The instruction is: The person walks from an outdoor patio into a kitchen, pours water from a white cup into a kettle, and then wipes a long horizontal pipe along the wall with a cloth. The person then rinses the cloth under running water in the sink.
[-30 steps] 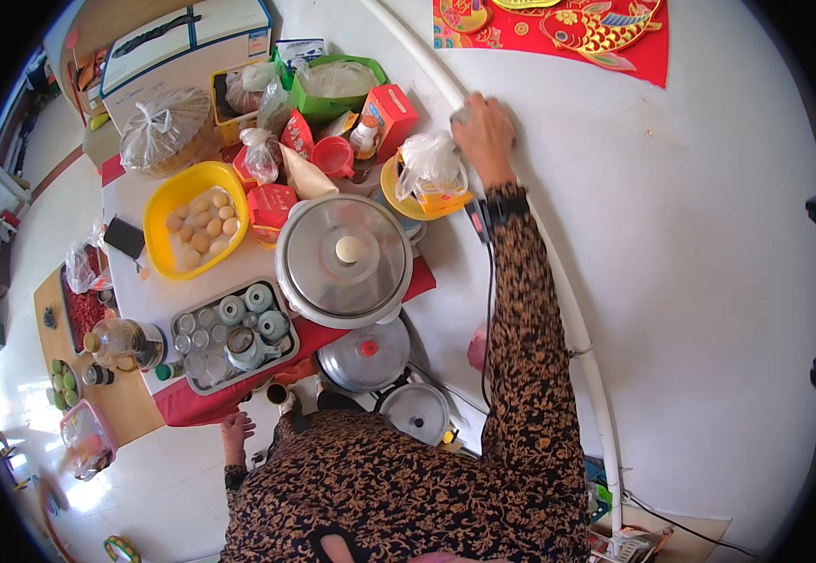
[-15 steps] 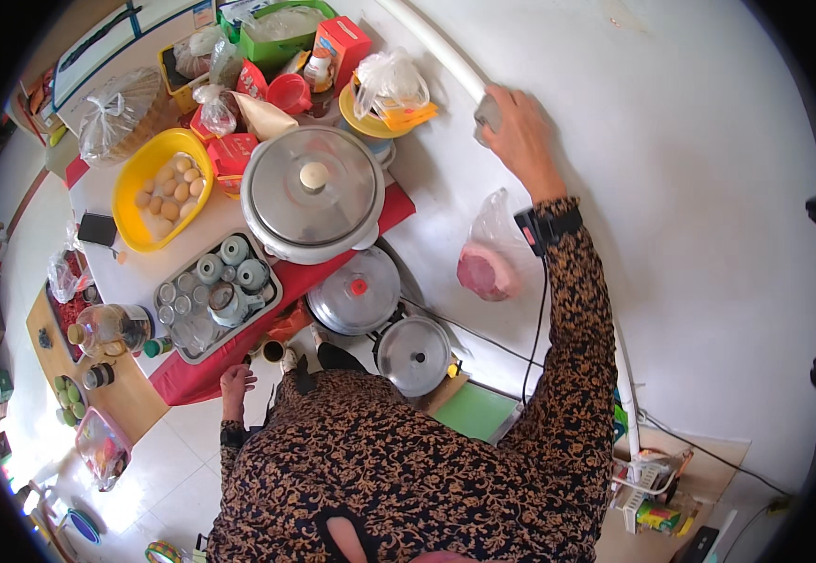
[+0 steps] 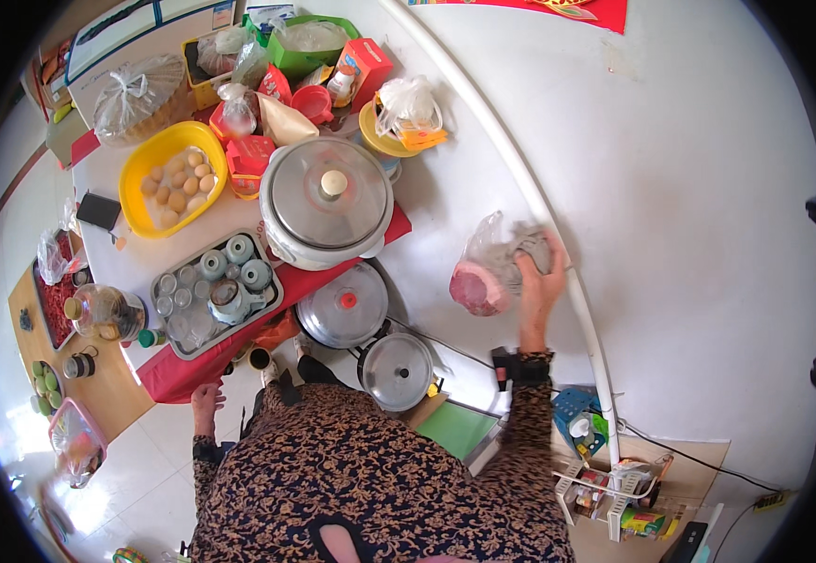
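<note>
A crumpled grey cloth [image 3: 513, 251] is gripped in my right hand [image 3: 541, 277], held up against the white pipe [image 3: 488, 111] on the wall or just beside it; I cannot tell if the cloth touches it. Right by the cloth, a clear plastic bag with a pink round thing [image 3: 479, 287] in it hangs at the wall, partly covered by the cloth. My left hand [image 3: 206, 403] hangs low by my side, near the table's red cloth [image 3: 178, 377]. Its fingers are loosely apart and hold nothing.
On the table stand a large lidded pot [image 3: 328, 202], a yellow basin of eggs [image 3: 129, 202] and a tray of cups [image 3: 199, 355]. Below are two lidded pans [image 3: 342, 305]. A white rack [image 3: 617, 507] and cables are at the lower right.
My right hand has come down along the pipe with the grey cloth, from above the hanging bag to right beside it. The view has shifted slightly; my left hand still hangs low.
</note>
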`<move>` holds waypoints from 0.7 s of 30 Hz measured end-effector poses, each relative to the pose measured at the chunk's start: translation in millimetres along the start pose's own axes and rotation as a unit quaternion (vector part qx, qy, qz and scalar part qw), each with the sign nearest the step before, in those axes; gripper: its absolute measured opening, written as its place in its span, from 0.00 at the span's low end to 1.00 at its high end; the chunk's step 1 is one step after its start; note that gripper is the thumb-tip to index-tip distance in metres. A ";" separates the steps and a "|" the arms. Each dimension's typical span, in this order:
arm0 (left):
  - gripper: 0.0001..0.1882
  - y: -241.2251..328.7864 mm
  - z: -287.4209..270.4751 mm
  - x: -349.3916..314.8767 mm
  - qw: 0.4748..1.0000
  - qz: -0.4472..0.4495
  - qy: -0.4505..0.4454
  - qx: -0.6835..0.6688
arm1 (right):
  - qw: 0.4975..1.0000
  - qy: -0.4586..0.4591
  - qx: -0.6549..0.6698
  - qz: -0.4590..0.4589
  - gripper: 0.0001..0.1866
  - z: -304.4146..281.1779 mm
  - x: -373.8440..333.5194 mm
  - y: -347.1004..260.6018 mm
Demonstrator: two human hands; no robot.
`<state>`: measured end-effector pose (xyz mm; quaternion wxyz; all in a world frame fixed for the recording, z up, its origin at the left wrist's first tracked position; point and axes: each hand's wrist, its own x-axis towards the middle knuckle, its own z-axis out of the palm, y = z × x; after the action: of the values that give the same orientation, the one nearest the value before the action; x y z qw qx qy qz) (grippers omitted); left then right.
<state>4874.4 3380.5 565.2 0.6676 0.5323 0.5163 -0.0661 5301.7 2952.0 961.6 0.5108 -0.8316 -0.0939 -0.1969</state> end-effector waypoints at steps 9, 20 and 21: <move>0.11 34.8 21.0 -3.5 1.000 0.017 0.006 0.003 | 0.721 0.164 0.660 0.132 0.23 68.4 45.0 68.1; 0.12 68.6 86.4 -32.0 0.999 0.002 0.025 0.023 | 0.706 0.070 0.672 0.212 0.19 170.1 114.3 39.5; 0.12 71.0 89.9 -34.3 0.999 -0.002 0.027 0.023 | 0.686 0.063 0.685 0.237 0.18 180.5 123.7 37.5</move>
<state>4959.6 3324.8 627.9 0.6412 0.5478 0.5334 -0.0651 5468.8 3089.2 911.2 0.9725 -0.2308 0.0296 -0.0019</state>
